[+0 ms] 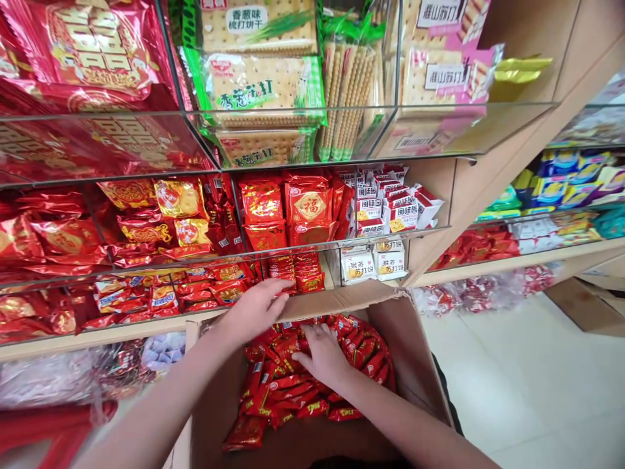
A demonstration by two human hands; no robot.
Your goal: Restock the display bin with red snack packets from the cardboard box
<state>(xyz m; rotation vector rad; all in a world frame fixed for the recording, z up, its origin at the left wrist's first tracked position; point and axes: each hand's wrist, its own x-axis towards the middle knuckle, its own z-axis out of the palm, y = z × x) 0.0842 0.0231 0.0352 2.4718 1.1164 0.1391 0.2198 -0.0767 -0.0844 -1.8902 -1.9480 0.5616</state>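
Note:
A cardboard box holds a heap of small shiny red snack packets. Inside it, my right hand rests on the upper part of the heap, thumb spread away from the fingers; the fingertips lie among the packets. My left hand is over the box's far left edge, fingers stretched out toward a low shelf compartment with stacked red packets. No packet shows in it, though the undersides of its fingers are hidden.
Clear plastic dividers front the shelves. Above are green-wrapped crackers and large red bags; white cracker packs sit right of the low compartment. Pale tiled floor and another cardboard box are to the right.

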